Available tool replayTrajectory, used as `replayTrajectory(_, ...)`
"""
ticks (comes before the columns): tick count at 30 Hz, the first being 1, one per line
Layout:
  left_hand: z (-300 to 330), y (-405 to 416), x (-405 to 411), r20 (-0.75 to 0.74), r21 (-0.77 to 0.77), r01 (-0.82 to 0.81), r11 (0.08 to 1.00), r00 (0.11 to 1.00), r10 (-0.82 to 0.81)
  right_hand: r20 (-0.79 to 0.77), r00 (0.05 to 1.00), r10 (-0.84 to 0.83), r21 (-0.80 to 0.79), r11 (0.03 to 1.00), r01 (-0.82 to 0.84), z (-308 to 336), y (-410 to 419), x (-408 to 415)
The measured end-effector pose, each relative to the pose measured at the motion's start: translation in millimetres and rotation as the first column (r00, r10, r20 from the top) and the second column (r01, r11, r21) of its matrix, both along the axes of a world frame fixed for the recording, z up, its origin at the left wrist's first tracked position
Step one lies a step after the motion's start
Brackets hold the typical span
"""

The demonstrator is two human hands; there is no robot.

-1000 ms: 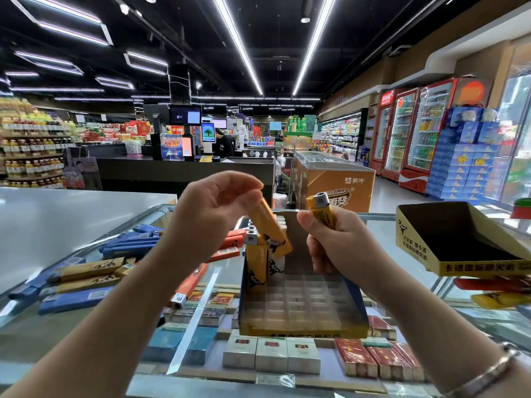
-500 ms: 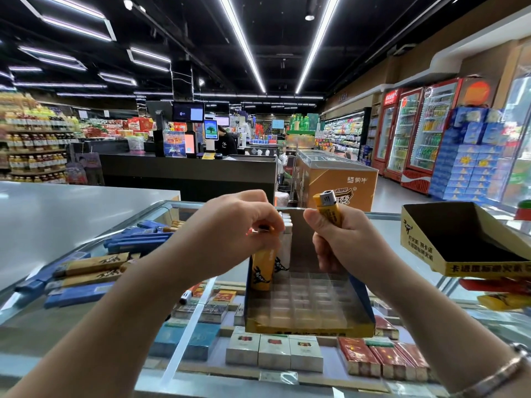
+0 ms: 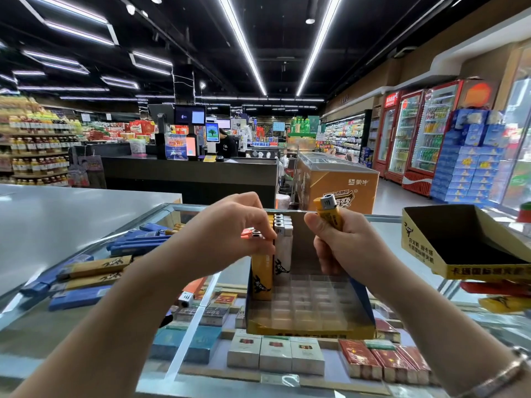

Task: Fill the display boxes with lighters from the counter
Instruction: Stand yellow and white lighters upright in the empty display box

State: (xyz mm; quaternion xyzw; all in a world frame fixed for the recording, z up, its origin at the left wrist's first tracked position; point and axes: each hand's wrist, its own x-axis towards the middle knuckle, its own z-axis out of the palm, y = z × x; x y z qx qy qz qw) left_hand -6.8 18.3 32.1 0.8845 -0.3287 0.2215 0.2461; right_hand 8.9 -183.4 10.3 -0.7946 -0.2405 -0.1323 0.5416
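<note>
Centre of the frame, the left hand point(image 3: 230, 234) curls its fingertips over the top of a yellow lighter point(image 3: 262, 275), a slim, flat-sided plastic stick with a black animal print, standing upright in the left front slot of the display box point(image 3: 310, 326). The box is glossy yellow card with a clear plastic grid of square cells inside; most cells in view hold nothing. Behind the yellow one stands a row of white lighters point(image 3: 283, 242) with metal caps, four caps countable, packed tight in the back left of the box.

Just right of centre, the right hand point(image 3: 342, 248) wraps its fingers in a fist around a second yellow lighter point(image 3: 330, 214), whose silver metal head pokes up above the thumb. A metal bracelet point(image 3: 500, 374) shows at that wrist, lower right corner.

The box sits on the glass counter point(image 3: 71, 320), smooth and reflective. On the left of the frame, loose lighters lie flat on the glass: a blue cluster point(image 3: 138, 242) too overlapped to count, two tan ones point(image 3: 94, 265), another blue one point(image 3: 79, 297), and an orange one point(image 3: 191, 291) by the left forearm. At the right edge, a second box point(image 3: 482, 271) of the same yellow card stands tilted, its dark inside facing up. Under the glass, three white cigarette packs point(image 3: 275, 354) sit side by side, bottom centre.
</note>
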Motion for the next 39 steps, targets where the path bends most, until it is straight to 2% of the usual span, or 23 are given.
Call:
replayTrajectory(3, -0.3, 3.1, 1.0, -0.1, -0.026, 0.027, 0.999, 0.995, -0.03, 0.029, 1.0, 0.005, -0.025, 1.0, -0.004, -0.2, -0.4, -0.5)
replayTrajectory(5, -1.2, 3.3, 0.7, -0.116, -0.076, 0.05, 0.996, 0.991, -0.059, 0.051, 0.999, 0.02, -0.038, 0.999, -0.018, -0.2, -0.6, 0.1)
replayTrajectory(8, -3.0, -0.9, 1.4, -0.04, -0.189, 0.071, 0.979, 0.996, -0.08, 0.089, 0.994, 0.061, -0.078, 0.996, -0.054, -1.1, -0.5, 1.0)
replayTrajectory(11, -3.7, -7.3, 1.0, 0.036, -0.275, 0.137, 0.952, 0.991, -0.132, 0.124, 0.984, 0.126, -0.206, 0.974, -0.098, -3.5, 1.7, 0.3)
replayTrajectory(14, -5.7, -10.7, -1.3, 0.052, -0.245, 0.194, 0.95, 0.981, -0.187, 0.063, 0.971, 0.233, -0.287, 0.936, -0.206, -6.0, 6.3, -2.4)
replayTrajectory(17, -6.6, -15.7, -2.9, 0.032, -0.181, 0.182, 0.966, 0.983, -0.179, 0.032, 0.958, 0.284, -0.326, 0.909, -0.259, -6.8, 8.2, -5.1)
replayTrajectory(20, -7.5, -18.3, -3.8, 0.133, -0.123, 0.075, 0.99, 0.989, -0.058, 0.097, 0.954, 0.284, -0.316, 0.918, -0.241, -5.8, 9.9, -6.7)
replayTrajectory(22, -6.6, -19.4, -6.1, 0.165, -0.146, 0.029, 0.989, 0.986, -0.004, 0.159, 0.952, 0.263, -0.302, 0.93, -0.207, -4.7, 10.5, -7.4)
replayTrajectory(27, -7.4, -20.3, -7.0, 0.053, -0.318, 0.087, 0.944, 0.996, -0.073, 0.095, 0.963, 0.252, -0.232, 0.946, -0.225, -4.1, 11.7, -9.9)
replayTrajectory(31, -4.3, -14.6, -4.9, -0.003, -0.421, 0.124, 0.899, 0.99, -0.138, 0.143, 0.983, 0.118, -0.177, 0.98, -0.091, 1.5, 5.0, -6.5)
replayTrajectory(35, 4.5, 0.1, -5.2, -0.066, -0.516, 0.153, 0.843, 0.974, -0.218, 0.24, 0.947, -0.212, -0.034, 0.973, 0.227, 1.9, -8.2, 8.4)
replayTrajectory(37, 6.6, 4.5, -7.1, -0.085, -0.514, 0.165, 0.842, 0.967, -0.242, 0.162, 0.937, -0.311, -0.034, 0.947, 0.32, -0.2, -14.9, 16.5)
replayTrajectory(39, 6.5, 4.0, -8.7, -0.104, -0.502, 0.169, 0.848, 0.962, -0.253, -0.002, 0.958, -0.286, -0.042, 0.958, 0.285, -4.6, -18.0, 22.5)
